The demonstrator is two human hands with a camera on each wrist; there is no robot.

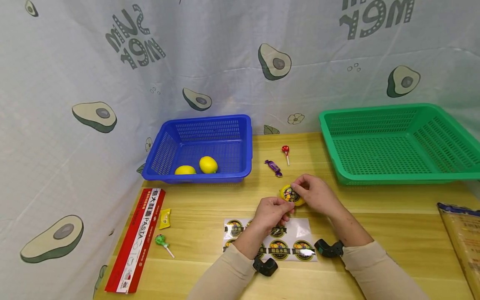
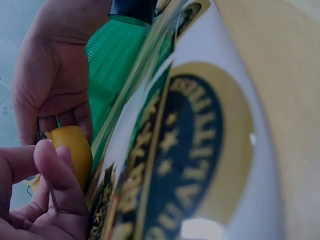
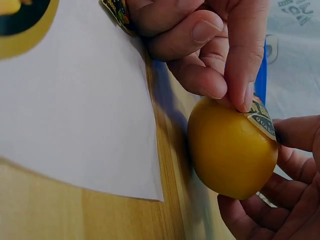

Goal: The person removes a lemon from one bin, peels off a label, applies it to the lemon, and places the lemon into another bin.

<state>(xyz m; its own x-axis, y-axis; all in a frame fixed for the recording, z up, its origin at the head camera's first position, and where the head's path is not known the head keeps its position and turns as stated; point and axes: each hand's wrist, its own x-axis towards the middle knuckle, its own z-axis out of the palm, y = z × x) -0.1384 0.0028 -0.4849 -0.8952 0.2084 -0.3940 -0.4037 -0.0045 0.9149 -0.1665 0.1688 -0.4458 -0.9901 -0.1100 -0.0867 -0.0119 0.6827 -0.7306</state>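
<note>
A yellow lemon [image 3: 232, 150] lies on the table between both hands, a round black-and-gold label sticker [image 1: 290, 194] on its upper side. My left hand [image 1: 271, 213] pinches the sticker's near edge between thumb and index finger, right against the fruit. From the other side, my right hand [image 1: 318, 196] holds the lemon, its thumb at the sticker's opposite edge and its fingers curled about the fruit in the right wrist view. Below the hands is a white sheet [image 1: 298, 227] of matching stickers, partly hidden by the left forearm.
A blue basket [image 1: 204, 179] holding two lemons stands at back left, a green basket [image 1: 397, 179] at back right. A purple candy [image 1: 273, 168], red lollipop [image 1: 286, 150], yellow candy [image 1: 165, 218], green lollipop [image 1: 160, 240] and pasta box [image 1: 135, 241] lie about; a brown package [image 1: 463, 237] is at right.
</note>
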